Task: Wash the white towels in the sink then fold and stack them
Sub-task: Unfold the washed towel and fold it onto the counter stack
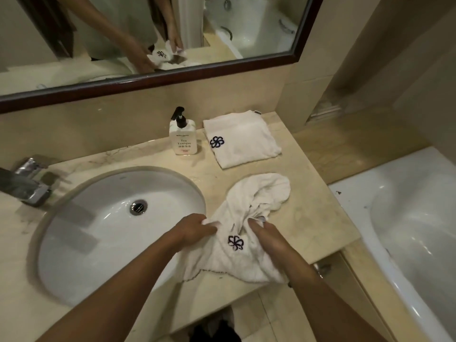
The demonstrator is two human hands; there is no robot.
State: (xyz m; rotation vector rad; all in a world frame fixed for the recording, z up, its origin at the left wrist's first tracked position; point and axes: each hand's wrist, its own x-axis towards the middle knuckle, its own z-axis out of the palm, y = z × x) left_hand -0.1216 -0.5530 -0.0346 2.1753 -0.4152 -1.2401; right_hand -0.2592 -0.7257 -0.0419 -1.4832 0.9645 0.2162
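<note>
On the counter (308, 206) at 3 o'clock of the sink (118, 233), the crumpled towel (246, 218) is gripped by the left hand (197, 227) and right hand (265, 234); its length runs toward 1 o'clock, where 1 folded towel (243, 140) lies.

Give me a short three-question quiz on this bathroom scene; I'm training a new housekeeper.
1. True or false: the folded towel lies in the sink.
2. What stands between the sink and the folded towel? A) soap bottle B) cup C) brush
3. What do the left hand and right hand grip?

Key: 1. False, it lies on the counter. 2. A. 3. The crumpled towel, part on the counter beside the sink, part hanging over the front edge.
</note>
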